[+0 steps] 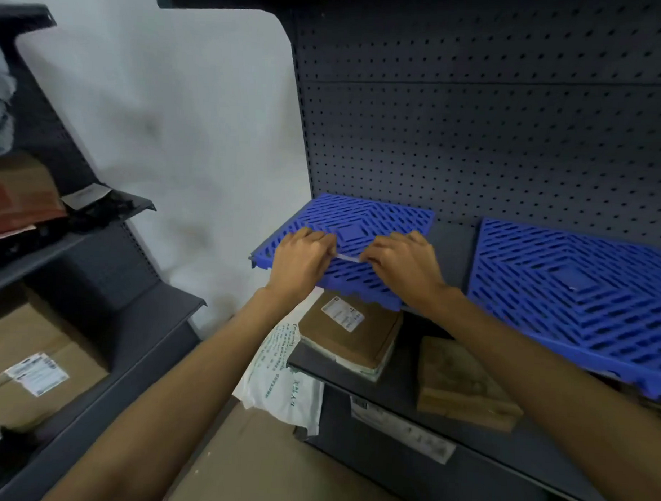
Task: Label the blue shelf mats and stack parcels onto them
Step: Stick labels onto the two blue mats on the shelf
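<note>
Two blue slotted shelf mats lie on a dark metal shelf: the left mat [364, 217] and the right mat [575, 285]. Over the left mat's front half, my left hand [302, 260] and my right hand [403, 264] pinch the two ends of a small white label strip [347, 257], stretched between the fingertips just above the mat. On the shelf below lie a flat brown parcel [348, 333] with a white shipping label, a white plastic mailer bag [279, 376] hanging over the edge, and a brown cardboard parcel [463, 386].
A dark pegboard back panel [494, 125] rises behind the mats. To the left stands another dark shelf unit [131, 340] holding cardboard boxes [36, 375] and dark items. A white wall [194, 133] fills the gap between the units.
</note>
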Available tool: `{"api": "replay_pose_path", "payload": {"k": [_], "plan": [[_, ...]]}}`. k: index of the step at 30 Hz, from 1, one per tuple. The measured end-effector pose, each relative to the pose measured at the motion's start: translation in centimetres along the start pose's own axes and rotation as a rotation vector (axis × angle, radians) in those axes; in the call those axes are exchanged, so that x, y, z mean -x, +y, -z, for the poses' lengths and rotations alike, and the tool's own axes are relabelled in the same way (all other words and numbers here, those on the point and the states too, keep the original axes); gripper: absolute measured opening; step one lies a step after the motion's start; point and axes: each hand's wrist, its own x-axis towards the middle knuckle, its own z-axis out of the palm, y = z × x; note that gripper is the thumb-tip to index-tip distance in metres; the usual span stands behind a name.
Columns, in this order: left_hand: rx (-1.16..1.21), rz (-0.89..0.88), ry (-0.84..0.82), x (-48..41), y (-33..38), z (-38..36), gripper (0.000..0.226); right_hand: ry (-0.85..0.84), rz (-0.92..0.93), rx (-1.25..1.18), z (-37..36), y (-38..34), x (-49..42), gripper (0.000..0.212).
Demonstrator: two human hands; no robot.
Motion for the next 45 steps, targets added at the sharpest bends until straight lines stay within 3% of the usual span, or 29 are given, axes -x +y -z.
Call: {"api": "replay_pose_path", "payload": {"k": [18,29,36,45], "plan": [[-0.005,-0.033,-0.118,2.7,-6.1,-2.3,0.017,-0.162,-0.022,0.025,-2.8,-4.9,-1.0,0.028],[-0.091,-0.078,-0.207,2.3,-5.4,-1.7,0.023,-0.280,0.111,-0.087,-1.2,-3.8,0.8,0.036],[-0.083,-0.227,-0.184,-3.3,0.7,-1.3,0.025,-0.262,0.020,-0.004,1.6,1.9,3.5,0.033],[0.031,-0.432,-0.178,-9.0,16.5,-3.6,0.026,-0.254,-0.282,0.079,7.9,14.7,13.7,0.030]]}}
